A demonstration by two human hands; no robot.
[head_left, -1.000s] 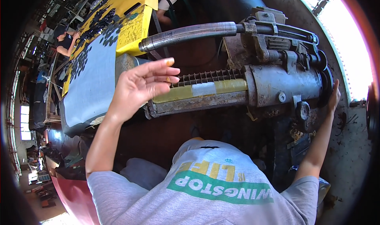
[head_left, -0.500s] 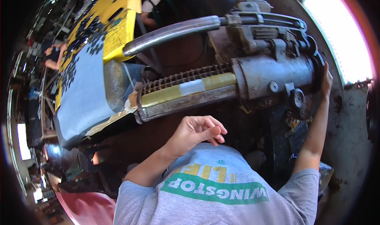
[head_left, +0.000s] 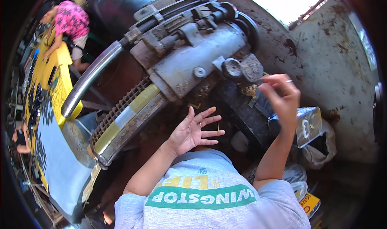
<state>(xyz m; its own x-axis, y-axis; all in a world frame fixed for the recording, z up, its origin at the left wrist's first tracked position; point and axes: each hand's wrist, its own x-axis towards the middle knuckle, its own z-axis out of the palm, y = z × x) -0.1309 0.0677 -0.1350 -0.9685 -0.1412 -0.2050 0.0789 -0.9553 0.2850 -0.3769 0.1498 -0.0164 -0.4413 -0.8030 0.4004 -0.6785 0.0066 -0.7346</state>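
My left hand [head_left: 193,129] is held palm up in front of my shirt with its fingers spread. Yellow-orange smears mark some fingertips, and a thin yellowish strand hangs by them. My right hand [head_left: 283,96], a ring on one finger, is raised by the near right end of a worn metal machine [head_left: 201,53]. Its fingers curl toward the thumb; what lies between them, if anything, is too small to make out. The machine has a grey cylindrical body, gears, a round knob [head_left: 232,68] and a curved shiny tube [head_left: 92,78]. A ridged strip runs beside yellow tape [head_left: 144,100].
Left of the machine stands a table with a yellow and grey cover [head_left: 60,164] and several dark pieces [head_left: 47,112]. A person in a pink shirt [head_left: 71,19] works there. At right are a metal can [head_left: 309,127], a pale sack [head_left: 322,150] and a stained wall [head_left: 334,67].
My view has turned right, so the machine appears farther left. My right hand has come back from the machine's far right end. My left hand has gone from loosely curled to spread.
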